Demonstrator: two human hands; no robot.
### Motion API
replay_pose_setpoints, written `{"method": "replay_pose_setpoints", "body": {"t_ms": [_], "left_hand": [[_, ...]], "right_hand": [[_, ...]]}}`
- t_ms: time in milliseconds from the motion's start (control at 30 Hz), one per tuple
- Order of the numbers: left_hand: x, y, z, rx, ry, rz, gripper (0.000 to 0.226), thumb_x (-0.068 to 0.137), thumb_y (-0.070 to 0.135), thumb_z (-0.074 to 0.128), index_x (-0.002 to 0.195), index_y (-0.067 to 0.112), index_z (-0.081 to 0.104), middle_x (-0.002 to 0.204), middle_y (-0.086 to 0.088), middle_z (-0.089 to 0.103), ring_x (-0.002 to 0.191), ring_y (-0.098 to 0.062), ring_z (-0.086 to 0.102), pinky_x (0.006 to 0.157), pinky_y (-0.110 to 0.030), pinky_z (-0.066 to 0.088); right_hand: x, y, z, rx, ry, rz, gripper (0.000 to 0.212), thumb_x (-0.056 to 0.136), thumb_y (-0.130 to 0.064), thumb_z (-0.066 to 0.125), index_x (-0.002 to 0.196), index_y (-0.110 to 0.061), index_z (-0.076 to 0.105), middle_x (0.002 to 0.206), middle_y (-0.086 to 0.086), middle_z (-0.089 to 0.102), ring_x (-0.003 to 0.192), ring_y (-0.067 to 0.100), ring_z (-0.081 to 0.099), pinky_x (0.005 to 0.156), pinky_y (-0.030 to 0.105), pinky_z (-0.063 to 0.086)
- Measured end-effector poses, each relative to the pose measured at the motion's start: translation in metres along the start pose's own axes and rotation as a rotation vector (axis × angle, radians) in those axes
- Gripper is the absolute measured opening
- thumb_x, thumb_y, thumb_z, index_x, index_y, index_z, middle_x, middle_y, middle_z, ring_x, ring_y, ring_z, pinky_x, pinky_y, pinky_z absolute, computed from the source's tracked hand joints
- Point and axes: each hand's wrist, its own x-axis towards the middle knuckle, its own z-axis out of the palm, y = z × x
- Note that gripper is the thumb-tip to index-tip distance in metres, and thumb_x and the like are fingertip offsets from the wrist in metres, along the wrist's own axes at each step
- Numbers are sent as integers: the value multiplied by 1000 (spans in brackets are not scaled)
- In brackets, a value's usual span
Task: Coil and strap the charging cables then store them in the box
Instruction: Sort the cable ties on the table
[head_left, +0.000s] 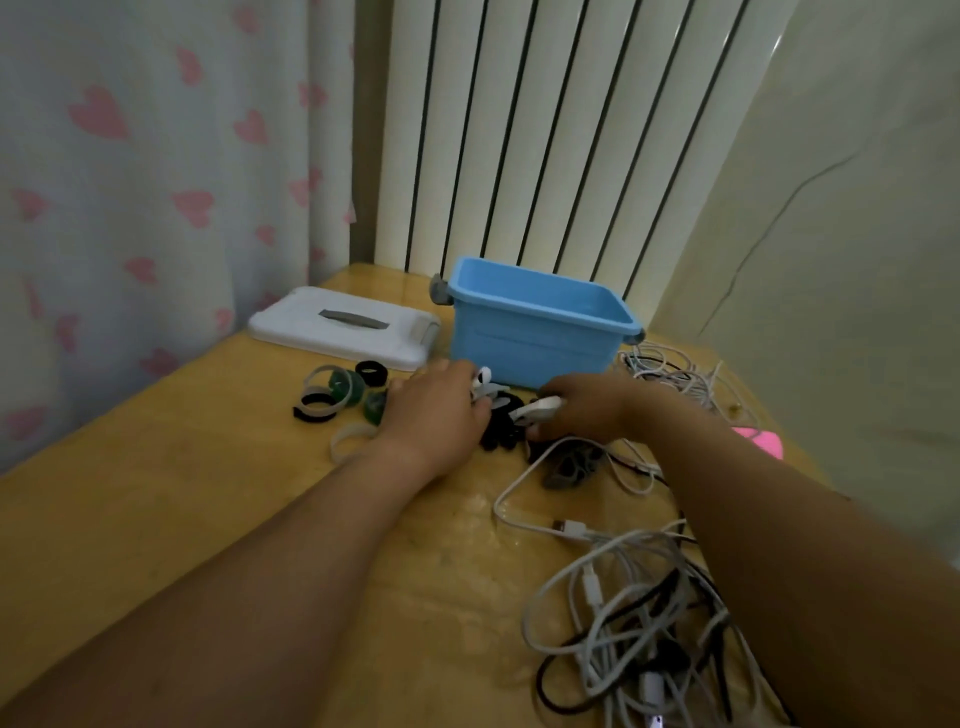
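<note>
Head view shows our two hands close together in front of the blue box (540, 332). Our left hand (441, 410) has its fingers curled around something white, perhaps a strap end. Our right hand (582, 410) is pinched on a white strap (535, 408); blur hides exactly how.

The box stands open and looks empty, its white lid (343, 327) lying just beside it. Loose straps (332, 395) sit left of our hands. Uncoiled cables (623, 613) are heaped near our right forearm, with more (675, 374) beside the box.

We think the main risk is the tangle: pulling one cable could drag its neighbours off the near edge. A strap closed loosely would let a coil spring open.

Our wooden worktop (208, 493) stands in a corner, with a radiator (545, 130) behind, a heart-print curtain (156, 156) to the left and a cracked wall (831, 208) to the right.
</note>
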Motion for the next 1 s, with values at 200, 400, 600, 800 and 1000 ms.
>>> {"method": "replay_pose_setpoints", "body": {"t_ms": [200,400,600,800,1000], "left_hand": [[2,4,1,-32,42,48,19,106,38,53,121,28,58,125,0,63,117,-25,57,104,-49,46],[6,10,-1,10,-37,80,22,105,44,52,123,33,57,122,6,57,119,-20,52,113,-50,36],[5,10,-2,-149,136,127,8,106,40,58,110,35,54,106,17,58,99,-5,47,117,-49,33],[3,16,-16,-566,217,85,21,107,56,52,114,36,52,99,12,69,84,-5,66,71,-34,55],[5,28,-32,-805,310,-15,27,108,56,47,126,36,54,106,9,69,90,-15,71,75,-43,65]], "right_hand": [[0,7,31,322,236,-72,26,100,-55,64,118,-38,70,119,-2,70,110,20,64,98,44,55],[-15,19,53,639,476,-151,11,105,-41,62,111,-34,67,98,-7,70,90,14,67,78,38,56],[-31,10,37,828,694,-231,16,104,-43,62,119,-38,63,106,-11,66,98,13,67,76,34,56],[-15,0,-57,704,941,-233,18,106,-43,56,116,-29,61,99,-1,69,85,16,66,67,33,51],[55,23,-86,256,494,-58,31,106,-32,56,135,-24,66,131,11,67,114,30,64,84,31,44]]}}
